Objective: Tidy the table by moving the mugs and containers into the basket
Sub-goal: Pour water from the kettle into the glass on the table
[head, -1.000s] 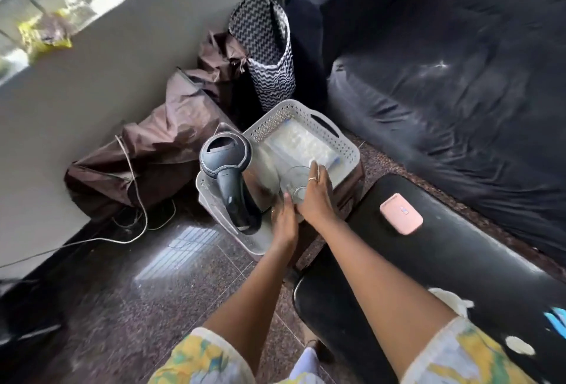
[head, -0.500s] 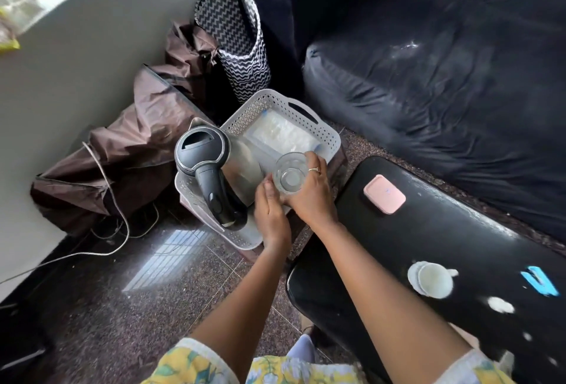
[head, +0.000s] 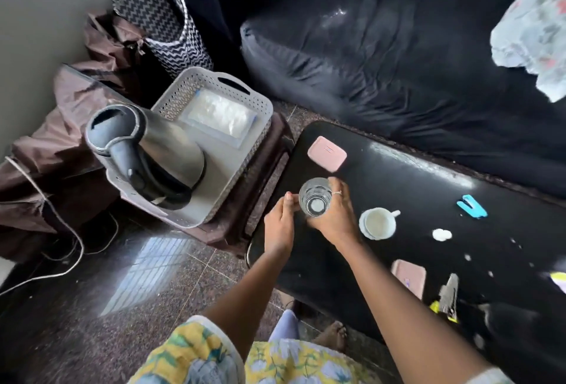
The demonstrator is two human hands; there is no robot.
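So right now both hands are wrapping a clear glass over the left end of the table. The right hand is curling around it from the 3 o'clock side, and the left hand is pressing its fingertips on at 9 o'clock. It's looking upright, mouth up.

Biggest worry, I'd say: smooth glass, so if one hand is letting go early it could be slipping and hitting the table edge or the hard floor.

The basket is sitting at about 10 o'clock from the hands, on a low brown stool, and the kettle is hogging the near half and leaning. Swinging the glass in could be clipping it. The free spot is looking like the bit by a plastic pack.

A white mug is waiting just at 3 o'clock, near enough to be getting bumped. A pink case is lying at 12.
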